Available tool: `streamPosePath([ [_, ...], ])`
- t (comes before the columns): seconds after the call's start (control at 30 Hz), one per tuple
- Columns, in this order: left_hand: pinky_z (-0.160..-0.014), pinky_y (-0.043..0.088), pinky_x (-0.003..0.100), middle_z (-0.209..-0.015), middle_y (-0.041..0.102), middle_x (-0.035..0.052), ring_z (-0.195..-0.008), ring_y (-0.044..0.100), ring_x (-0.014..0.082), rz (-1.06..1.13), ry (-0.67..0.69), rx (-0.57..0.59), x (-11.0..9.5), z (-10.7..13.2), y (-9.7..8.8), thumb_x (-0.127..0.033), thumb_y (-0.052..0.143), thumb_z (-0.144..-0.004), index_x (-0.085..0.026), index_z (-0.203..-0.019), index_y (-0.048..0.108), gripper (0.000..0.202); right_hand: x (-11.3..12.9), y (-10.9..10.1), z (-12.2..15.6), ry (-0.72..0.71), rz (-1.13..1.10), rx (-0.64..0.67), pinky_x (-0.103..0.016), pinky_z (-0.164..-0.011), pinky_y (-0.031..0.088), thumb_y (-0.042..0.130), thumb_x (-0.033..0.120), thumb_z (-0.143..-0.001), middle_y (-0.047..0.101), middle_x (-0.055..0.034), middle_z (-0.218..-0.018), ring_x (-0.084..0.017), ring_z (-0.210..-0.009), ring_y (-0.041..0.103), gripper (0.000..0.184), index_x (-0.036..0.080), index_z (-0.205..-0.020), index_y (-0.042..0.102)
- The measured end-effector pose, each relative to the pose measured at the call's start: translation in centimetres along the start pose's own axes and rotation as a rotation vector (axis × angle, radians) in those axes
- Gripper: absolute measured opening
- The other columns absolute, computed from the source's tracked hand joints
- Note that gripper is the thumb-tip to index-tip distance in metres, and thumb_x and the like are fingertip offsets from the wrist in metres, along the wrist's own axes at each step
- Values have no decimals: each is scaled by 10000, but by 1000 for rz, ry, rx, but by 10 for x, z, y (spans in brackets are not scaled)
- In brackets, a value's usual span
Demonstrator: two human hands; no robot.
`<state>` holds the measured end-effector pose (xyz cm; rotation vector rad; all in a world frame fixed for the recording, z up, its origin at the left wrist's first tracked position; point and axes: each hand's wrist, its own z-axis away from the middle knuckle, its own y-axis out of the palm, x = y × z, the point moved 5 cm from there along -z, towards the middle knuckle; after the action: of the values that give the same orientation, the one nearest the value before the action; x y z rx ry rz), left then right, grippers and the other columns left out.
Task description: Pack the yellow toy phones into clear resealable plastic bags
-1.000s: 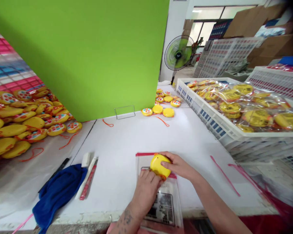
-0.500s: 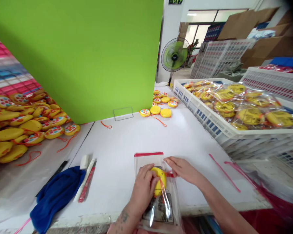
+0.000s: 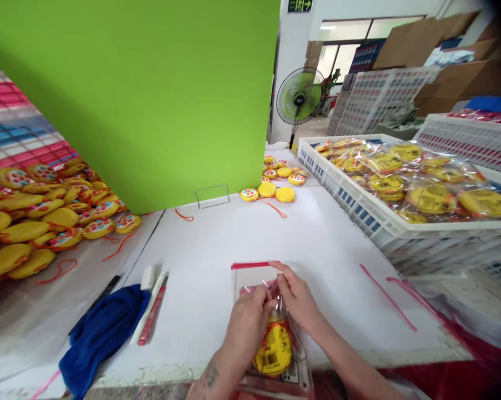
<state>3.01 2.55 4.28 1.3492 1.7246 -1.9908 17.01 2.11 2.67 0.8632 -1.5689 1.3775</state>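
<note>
A clear plastic bag [image 3: 254, 275] with a red strip along its top lies on the white table [image 3: 317, 233] close to the near edge. Inside its lower part sits a round yellow toy [image 3: 275, 347] with a barcode label over it. My left hand [image 3: 248, 319] and my right hand [image 3: 298, 297] meet over the bag's mouth, fingers pinched on the plastic just above the toy.
A heap of yellow toys [image 3: 34, 222] lies at the left below a green board [image 3: 150, 94]. A few more toys [image 3: 275, 186] sit at the back. A white crate [image 3: 359, 214] of bagged toys stands at right. A blue cloth [image 3: 96, 333] and pens [image 3: 148, 308] lie near left.
The yellow toy has gone from on top of the bag, held by both hands, down inside it. Both hands now pinch the bag's opening.
</note>
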Motion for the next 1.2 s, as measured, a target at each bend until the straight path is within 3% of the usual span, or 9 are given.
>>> streamPosePath([
  [0.1,-783,454,382,-855,644,41,-859,568,230,5,18,-123,3,2,-10,-232,529,-905,-214,-867,591,75,3,2,3,-6,-127,-10,-268,-571,466,357,375,-965,598,15,-694,-145,-582,558,373,249,-1281,511],
  [0.23,-919,440,442,-1156,583,97,-1069,537,242,229,-63,-311,24,8,-24,-334,498,-922,-218,-1184,517,287,-1,1,7,8,-277,-18,-256,-551,494,354,440,-969,605,0,-746,-129,-572,580,399,238,-1278,503],
  [0.37,-769,516,346,-1250,550,131,-933,613,200,625,-309,-230,46,10,-11,-466,521,-890,-199,-1306,402,509,0,-2,9,-23,-306,-25,-254,-560,505,356,445,-970,604,-9,-782,-124,-592,582,391,240,-1261,519],
  [0.53,-747,498,303,-1033,668,103,-846,633,199,970,-385,-40,40,7,5,-507,617,-819,-145,-1133,549,484,3,-4,7,-24,-280,-51,-263,-556,505,370,451,-962,604,-13,-779,-136,-603,584,387,238,-1240,535],
  [0.7,-695,464,264,-831,694,46,-752,613,174,956,-412,-68,38,6,3,-498,606,-822,-143,-921,651,371,2,-9,4,-11,-264,-70,-263,-557,485,422,445,-945,571,5,-717,-140,-592,552,378,226,-1233,529],
  [0.87,-652,464,265,-807,701,44,-705,618,176,1014,-503,-89,43,9,7,-527,647,-779,-149,-930,647,407,-3,-16,1,-22,-315,-51,-258,-602,461,549,442,-884,573,-3,-822,-138,-671,532,431,223,-1252,502],
  [1.03,-678,478,278,-873,715,77,-744,641,185,1139,-548,1,42,11,11,-541,691,-743,-140,-999,631,479,-15,-16,1,74,-373,6,-277,-607,447,479,497,-909,545,10,-758,-145,-650,519,444,219,-1254,504],
  [1.2,-737,479,298,-919,717,99,-795,653,201,1179,-547,15,42,13,8,-527,734,-707,-128,-1011,646,509,-22,-6,4,121,-423,101,-281,-581,464,512,469,-895,583,-20,-859,-145,-663,545,477,221,-1299,460],
])
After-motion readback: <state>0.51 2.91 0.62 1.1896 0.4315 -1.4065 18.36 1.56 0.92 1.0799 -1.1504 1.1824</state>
